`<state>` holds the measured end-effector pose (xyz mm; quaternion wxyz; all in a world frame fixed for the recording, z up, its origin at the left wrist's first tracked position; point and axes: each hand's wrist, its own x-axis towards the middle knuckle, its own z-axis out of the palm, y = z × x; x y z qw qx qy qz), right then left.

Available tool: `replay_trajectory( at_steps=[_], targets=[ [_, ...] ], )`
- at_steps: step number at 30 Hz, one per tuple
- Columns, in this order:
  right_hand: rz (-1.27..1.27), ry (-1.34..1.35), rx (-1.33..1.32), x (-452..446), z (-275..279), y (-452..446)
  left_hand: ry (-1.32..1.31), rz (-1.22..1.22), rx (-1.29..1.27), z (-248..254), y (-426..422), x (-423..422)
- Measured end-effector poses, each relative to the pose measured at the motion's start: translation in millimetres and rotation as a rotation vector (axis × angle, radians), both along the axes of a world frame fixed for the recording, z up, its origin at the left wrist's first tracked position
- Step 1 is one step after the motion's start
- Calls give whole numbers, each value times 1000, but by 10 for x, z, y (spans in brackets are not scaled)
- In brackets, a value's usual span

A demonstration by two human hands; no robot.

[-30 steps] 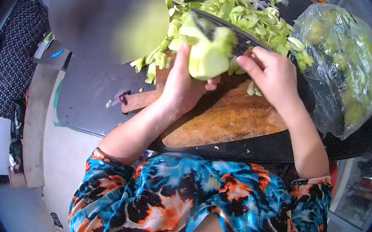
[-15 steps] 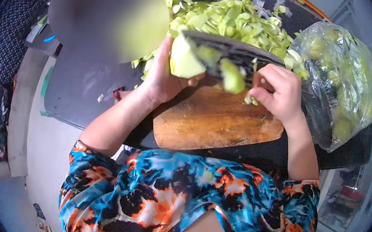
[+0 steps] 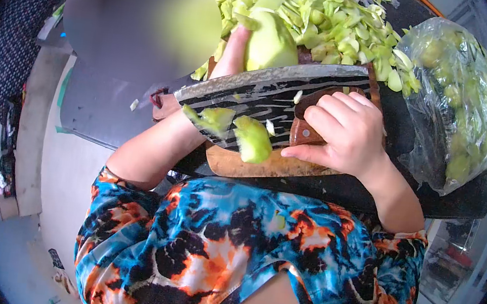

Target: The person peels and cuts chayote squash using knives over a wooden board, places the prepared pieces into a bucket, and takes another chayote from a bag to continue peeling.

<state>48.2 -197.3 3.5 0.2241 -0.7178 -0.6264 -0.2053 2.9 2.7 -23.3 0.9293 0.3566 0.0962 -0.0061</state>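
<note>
My right hand (image 3: 342, 127) is closed around the brown riveted handle of a broad cleaver (image 3: 268, 95) with a dark wavy-striped blade. The blade is held across in front of me, above the cutting board. Green slices (image 3: 254, 141) and a few small pale bits cling to its near face. Beyond the blade, my left hand (image 3: 235, 55) holds a large pale green fruit (image 3: 271, 44) with a smooth, peeled-looking surface. Its thumb side shows along the fruit; the other fingers are hidden. Below the blade, the wooden cutting board's (image 3: 254, 166) near edge shows.
A big heap of green slices (image 3: 330, 21) covers the far side of the dark table (image 3: 98, 105). At the right stands a clear plastic bag (image 3: 459, 104) with several green fruits inside. A blurred oval hides the upper left. A dark red looped thing (image 3: 158, 97) lies by my left forearm.
The cleaver has swung away from the fruit toward me and left, its near face now turned to view with slices on it. My left hand has moved the fruit farther away toward the heap.
</note>
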Motion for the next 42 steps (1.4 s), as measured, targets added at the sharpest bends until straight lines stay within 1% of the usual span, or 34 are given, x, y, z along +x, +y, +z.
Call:
replay_trajectory(
  at_steps=[3, 6, 7, 9, 10, 11, 13, 14, 17, 18, 19, 21, 22, 23, 24, 25, 27, 28, 29, 31, 32, 34, 35, 37, 38, 39, 41, 42],
  targets=[
    [9, 10, -1, -8, -21, 10, 42, 37, 134, 109, -94, -45],
    [-22, 24, -13, 9, -19, 33, 7, -114, 43, 38, 13, -107],
    [-40, 32, -20, 27, -18, 37, 48, -51, 2, 166, -102, -142],
    [-180, 23, -51, 176, -49, 13, 43, -11, -3, 4, 12, -86],
    [-319, 166, -7, 281, -65, -9, 48, 141, 122, 39, -60, -50],
    [-456, 310, 38, 398, -83, -43, 141, 102, 259, 77, -45, -106],
    [-615, 275, 68, 676, -113, -204, 85, 83, 230, 74, -33, -110],
    [-657, 317, 47, 729, -90, -257, 74, 71, 223, 57, -7, -98],
    [-499, 339, 147, 539, 10, -184, 72, 80, 222, 22, 26, -84],
    [-425, 336, 113, 442, 51, -158, 87, 106, 239, 64, -20, -87],
    [-294, 298, 101, 385, 17, -151, 101, 131, 259, 85, -44, -87],
    [-167, 172, 39, 253, 42, -106, 8, 130, 202, -88, -7, -50],
    [-136, 176, 33, 192, 48, -83, -44, 53, 332, -9, -30, -142],
    [-106, 179, 27, 142, 51, -64, -38, -67, 221, -102, 97, -84],
    [-100, 159, 29, 115, 47, -51, -11, -39, 163, -40, 49, -89],
    [-103, 156, 26, 118, 45, -49, 15, -10, 105, 33, -13, -101],
    [-107, 150, 17, 134, 38, -47, 21, 66, 201, 65, -65, -133],
    [-152, 166, -7, 171, 29, -53, 26, 104, 248, 70, -79, -143],
    [-235, 231, -29, 210, 71, -53, -90, 64, 186, -33, -33, -123],
    [-496, 417, 51, 422, -52, -92, -85, 52, 203, 28, -78, -106],
    [-558, 411, 27, 567, -72, -155, -20, 92, 222, 23, -101, -81],
    [-642, 421, 5, 692, -58, -243, -29, 58, 154, -21, -66, -64],
    [-580, 446, 47, 693, -48, -234, -34, 46, 119, -30, -38, -53],
    [-457, 508, 117, 542, 18, -210, 18, 39, 188, 56, -32, -73],
    [-400, 475, 91, 449, 61, -202, 47, 33, 221, 76, -39, -85],
    [-305, 367, 85, 390, 94, -192, 26, 23, 186, 41, -30, -76],
    [-116, 239, 51, 303, 129, -164, -17, 4, 122, -43, 7, -48],
    [-100, 210, -10, 250, 159, -173, 87, -5, 62, -41, 8, -101]
  ],
)
